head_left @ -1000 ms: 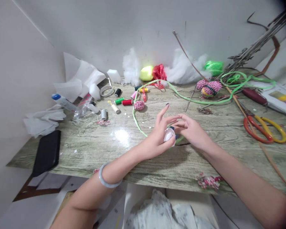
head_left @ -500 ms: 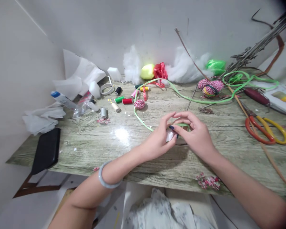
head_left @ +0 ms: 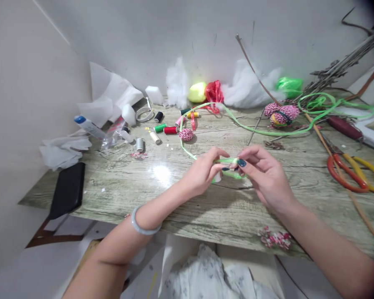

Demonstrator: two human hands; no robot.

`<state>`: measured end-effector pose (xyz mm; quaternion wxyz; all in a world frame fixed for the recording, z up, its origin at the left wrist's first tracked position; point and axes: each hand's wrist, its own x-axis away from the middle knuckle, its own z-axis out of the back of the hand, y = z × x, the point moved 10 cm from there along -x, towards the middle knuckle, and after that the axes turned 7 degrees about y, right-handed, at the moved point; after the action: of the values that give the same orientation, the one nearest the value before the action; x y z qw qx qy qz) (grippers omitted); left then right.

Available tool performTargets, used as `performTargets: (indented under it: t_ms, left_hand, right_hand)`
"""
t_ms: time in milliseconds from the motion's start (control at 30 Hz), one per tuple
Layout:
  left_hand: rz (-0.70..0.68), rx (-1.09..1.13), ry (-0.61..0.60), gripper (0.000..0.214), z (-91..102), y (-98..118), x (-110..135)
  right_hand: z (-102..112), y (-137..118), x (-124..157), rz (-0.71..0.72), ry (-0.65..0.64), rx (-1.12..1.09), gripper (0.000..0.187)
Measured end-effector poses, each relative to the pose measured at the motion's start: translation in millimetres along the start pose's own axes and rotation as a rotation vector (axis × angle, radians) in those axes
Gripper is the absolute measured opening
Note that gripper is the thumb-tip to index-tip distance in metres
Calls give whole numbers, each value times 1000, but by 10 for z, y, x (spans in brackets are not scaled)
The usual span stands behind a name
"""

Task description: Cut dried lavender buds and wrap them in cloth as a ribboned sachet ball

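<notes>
My left hand (head_left: 201,173) is closed round a small white object (head_left: 217,177) and pinches the green ribbon (head_left: 229,160) against it. My right hand (head_left: 263,176) meets it from the right, its thumb and forefinger pinched on the same stretch of ribbon. The ribbon runs from my fingers back in a long loop over the wooden table (head_left: 187,199) towards the far right. Both hands hover just above the table's middle.
Thread spools (head_left: 166,129) and a pink-white twine ball (head_left: 186,134) lie behind my hands. Red and yellow scissors (head_left: 352,172) rest at the right, a black phone (head_left: 67,189) at the left edge. White stuffing, paper, twigs and more twine balls (head_left: 282,113) line the back.
My left fingers, spread a second ago, have closed on the white object. The right hand has brought the green ribbon over it and now pinches it. The view shifted slightly left.
</notes>
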<state>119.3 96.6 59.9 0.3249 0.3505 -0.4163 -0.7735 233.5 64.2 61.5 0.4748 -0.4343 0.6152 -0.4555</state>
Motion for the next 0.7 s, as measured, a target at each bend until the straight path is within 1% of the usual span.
performTargets:
  t_ms: [100,200,267,333,400,500,600,667,700]
  left_hand:
    - [-14,112,61,49,28,-44,-21]
    - [31,222,191,55,84,-166,-57]
    - [92,286,258,56,100,-257,-76]
    - [176,381,280,58,77,-341,-88]
    - [269,478,287,58,47,-417,-89]
    - [343,525,341,54,90,-502,-87]
    - [397,568,413,48,172,-602,-90]
    - [480,681,452,42,185,-695,-79]
    - [536,750,467,39,175,-742,-67]
  right_hand:
    - [-24,-57,36,55,-2,25,9]
    - [-80,-151,138,154,3,133,7]
    - [-190,-171,221,216,-67,226,10]
    - [-299,-126,277,228,-153,307,14]
    - [-328,-49,272,167,-184,314,13]
    - [-285,66,196,-2,-159,171,5]
    - [-266,179,137,-148,-159,58,12]
    - [-231,246,108,-192,-156,67,12]
    - [-198,261,89,-185,-146,101,11]
